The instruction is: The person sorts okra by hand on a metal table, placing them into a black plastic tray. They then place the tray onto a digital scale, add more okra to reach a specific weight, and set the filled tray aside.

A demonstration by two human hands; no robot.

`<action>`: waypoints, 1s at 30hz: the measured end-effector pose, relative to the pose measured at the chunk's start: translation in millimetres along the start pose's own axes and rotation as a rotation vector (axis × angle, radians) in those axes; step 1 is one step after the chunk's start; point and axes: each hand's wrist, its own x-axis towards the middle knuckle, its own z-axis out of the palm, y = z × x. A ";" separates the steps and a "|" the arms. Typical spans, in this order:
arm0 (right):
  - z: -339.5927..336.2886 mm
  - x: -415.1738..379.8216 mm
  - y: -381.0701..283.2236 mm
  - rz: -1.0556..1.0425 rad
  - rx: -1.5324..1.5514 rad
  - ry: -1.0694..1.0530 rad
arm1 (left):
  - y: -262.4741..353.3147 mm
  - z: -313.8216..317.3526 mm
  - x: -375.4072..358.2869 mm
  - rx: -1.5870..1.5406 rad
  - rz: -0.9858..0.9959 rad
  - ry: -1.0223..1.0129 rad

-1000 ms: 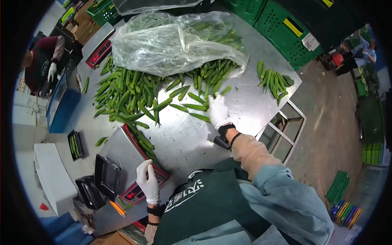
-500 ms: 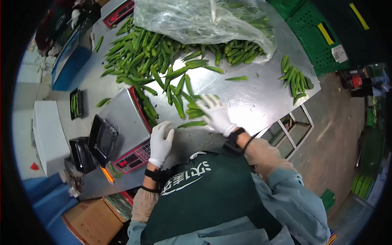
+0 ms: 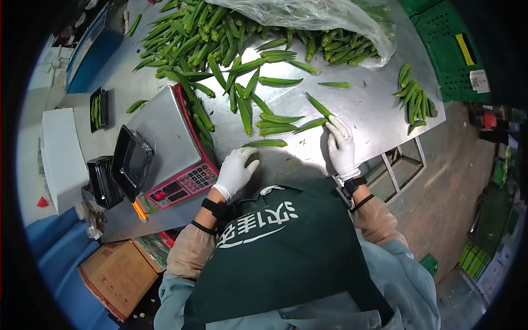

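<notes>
My right hand (image 3: pixel 342 146), in a white glove, has its fingers closed at the stem end of an okra pod (image 3: pixel 318 104) that points up and left. A second okra pod (image 3: pixel 310 126) lies by the same fingertips. My left hand (image 3: pixel 236 171), also gloved, rests by the table's near side with thumb and fingers apart, holding nothing. Just beyond it is a single okra pod (image 3: pixel 266 143). Between the hands, several pods (image 3: pixel 278 124) lie side by side.
A large okra heap (image 3: pixel 203 33) spills from a clear plastic bag (image 3: pixel 308 14). To the left stand a red-edged scale (image 3: pixel 165 121), an empty black tray (image 3: pixel 132 159), stacked trays (image 3: pixel 103 181) and a filled tray (image 3: pixel 99 110). More okra (image 3: pixel 417 104) lies near the right edge, beside a green crate (image 3: pixel 448 49).
My right hand has moved right, off the small group of pods, and now has okra at its fingertips. My left hand has shifted slightly right. The whole view has tilted nearer the body.
</notes>
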 end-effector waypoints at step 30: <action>96.5 222.7 -3.0 -0.279 -0.499 -0.347 | -16.5 -64.9 167.4 0.322 0.151 0.397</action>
